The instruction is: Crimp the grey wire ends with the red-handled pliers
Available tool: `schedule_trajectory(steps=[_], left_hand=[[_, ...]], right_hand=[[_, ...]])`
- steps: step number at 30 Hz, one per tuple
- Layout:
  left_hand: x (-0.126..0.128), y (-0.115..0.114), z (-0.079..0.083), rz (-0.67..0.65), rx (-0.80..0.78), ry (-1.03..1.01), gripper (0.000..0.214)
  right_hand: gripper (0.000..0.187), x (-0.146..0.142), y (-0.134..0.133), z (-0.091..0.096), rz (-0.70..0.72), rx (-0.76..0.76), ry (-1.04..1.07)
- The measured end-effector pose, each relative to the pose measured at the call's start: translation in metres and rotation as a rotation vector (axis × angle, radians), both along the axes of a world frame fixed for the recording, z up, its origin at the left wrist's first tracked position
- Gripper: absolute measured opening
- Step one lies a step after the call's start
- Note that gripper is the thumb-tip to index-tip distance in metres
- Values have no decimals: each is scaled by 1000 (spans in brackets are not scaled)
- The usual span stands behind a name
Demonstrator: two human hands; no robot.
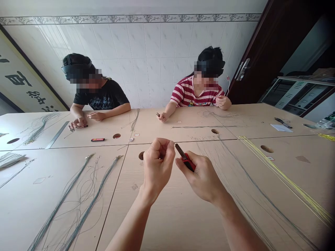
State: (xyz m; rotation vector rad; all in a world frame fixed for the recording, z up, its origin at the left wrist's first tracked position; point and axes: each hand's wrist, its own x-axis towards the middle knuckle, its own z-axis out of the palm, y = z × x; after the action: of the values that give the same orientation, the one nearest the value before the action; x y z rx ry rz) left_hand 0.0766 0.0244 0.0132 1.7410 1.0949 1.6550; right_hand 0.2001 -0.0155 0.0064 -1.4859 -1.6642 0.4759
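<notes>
My left hand is raised over the middle of the table, its fingers curled and thumb and forefinger pinched together. Whatever sits in that pinch is too small to make out. Close to its right, my right hand is wrapped round a small hand tool with a red-and-black handle and narrow metal end. The tool's tip points up and left, near the left fingertips; whether they touch I cannot tell. Just right of my right hand lie thin grey wires, their small ends spread out at the far end.
Bundles of grey-blue wires lie at left, yellow wires at right. Across the table sit two people, one in a black shirt, one in a striped shirt. A metal ruler, red box and cable holes are also there.
</notes>
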Motion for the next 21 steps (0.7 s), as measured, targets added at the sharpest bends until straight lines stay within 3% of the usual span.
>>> schedule_trajectory(steps=[21], left_hand=[[2, -1, -2, -26, 4, 24, 18]], right_hand=[[40, 1, 1, -1, -13, 32, -9]])
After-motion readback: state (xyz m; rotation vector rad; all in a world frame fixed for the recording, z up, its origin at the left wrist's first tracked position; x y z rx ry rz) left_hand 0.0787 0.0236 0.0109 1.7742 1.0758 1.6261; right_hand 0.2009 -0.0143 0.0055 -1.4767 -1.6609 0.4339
